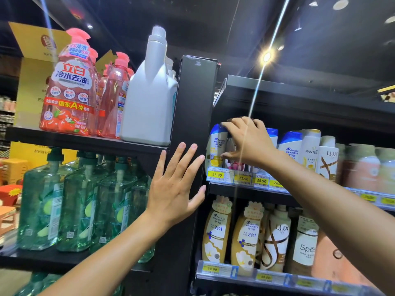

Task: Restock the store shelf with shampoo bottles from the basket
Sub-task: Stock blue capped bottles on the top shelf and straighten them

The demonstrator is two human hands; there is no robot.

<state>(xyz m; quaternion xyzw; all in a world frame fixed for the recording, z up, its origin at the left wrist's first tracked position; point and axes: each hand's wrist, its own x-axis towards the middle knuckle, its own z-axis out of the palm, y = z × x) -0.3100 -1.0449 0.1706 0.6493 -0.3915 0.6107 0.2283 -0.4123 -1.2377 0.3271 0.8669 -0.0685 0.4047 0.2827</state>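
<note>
Item: 1 shampoo bottle (pixel 232 146), left end of upper shelf (pixel 235 178), beside white Head & Shoulders bottle (pixel 217 144); right grip (pixel 250 142) curled round its top and side, left grip (pixel 175 184) flat, empty, on black post (pixel 192 103); judged light, rigid, slick plastic, best held mid-body.

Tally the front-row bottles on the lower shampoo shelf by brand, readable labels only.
Head & Shoulders: 2
Lux: 1
Spes: 1
Total: 4
</note>
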